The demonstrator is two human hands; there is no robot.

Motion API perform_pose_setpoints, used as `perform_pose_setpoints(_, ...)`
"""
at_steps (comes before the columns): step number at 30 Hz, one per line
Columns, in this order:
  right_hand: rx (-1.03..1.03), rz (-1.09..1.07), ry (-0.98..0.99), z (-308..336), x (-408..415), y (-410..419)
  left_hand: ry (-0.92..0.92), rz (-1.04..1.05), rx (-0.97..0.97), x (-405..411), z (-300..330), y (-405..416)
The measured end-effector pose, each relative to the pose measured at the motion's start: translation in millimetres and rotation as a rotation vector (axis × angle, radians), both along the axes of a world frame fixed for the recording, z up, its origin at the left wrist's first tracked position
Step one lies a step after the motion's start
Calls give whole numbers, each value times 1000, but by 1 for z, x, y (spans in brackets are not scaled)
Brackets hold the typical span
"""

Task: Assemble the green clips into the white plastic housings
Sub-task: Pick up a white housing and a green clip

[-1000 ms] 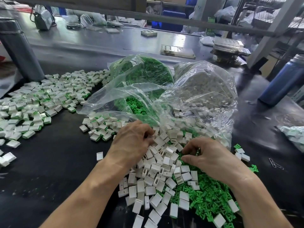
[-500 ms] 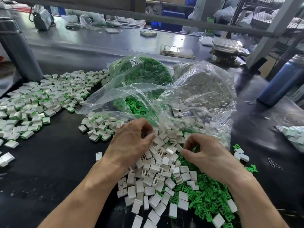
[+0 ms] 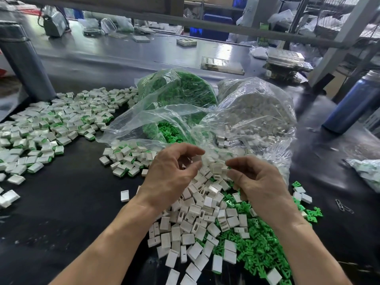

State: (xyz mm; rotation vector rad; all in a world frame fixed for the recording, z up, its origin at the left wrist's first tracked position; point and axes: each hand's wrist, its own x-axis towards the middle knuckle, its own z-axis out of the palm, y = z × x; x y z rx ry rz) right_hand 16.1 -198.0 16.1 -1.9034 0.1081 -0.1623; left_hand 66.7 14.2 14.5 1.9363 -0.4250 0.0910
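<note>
Loose white housings [image 3: 197, 219] are heaped on the black table in front of me, with loose green clips [image 3: 259, 245] spread to their right. My left hand [image 3: 170, 175] hovers over the heap with thumb and fingers curled; what lies inside them is hidden. My right hand [image 3: 259, 182] is raised beside it, and its fingertips pinch a white housing [image 3: 217, 168] between the two hands.
Two open clear bags lie behind the heap, one of green clips [image 3: 181, 91] and one of white housings [image 3: 257, 112]. Assembled white-and-green pieces [image 3: 51, 128] cover the left of the table. A blue bottle [image 3: 357, 103] stands right, a grey post [image 3: 24, 60] far left.
Both hands have lifted out of the white heap and drawn closer together. The left hand's fingers have uncurled a little from their dig into the pile.
</note>
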Motion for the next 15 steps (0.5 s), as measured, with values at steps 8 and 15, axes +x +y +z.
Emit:
perform_pose_setpoints(8, 105, 31, -104, 4, -2, 9, 87, -96, -160, 0, -1, -5)
perform_pose_setpoints(15, 212, 55, -155, 2, -2, 12, 118, -152, -201, -1, -1, -7)
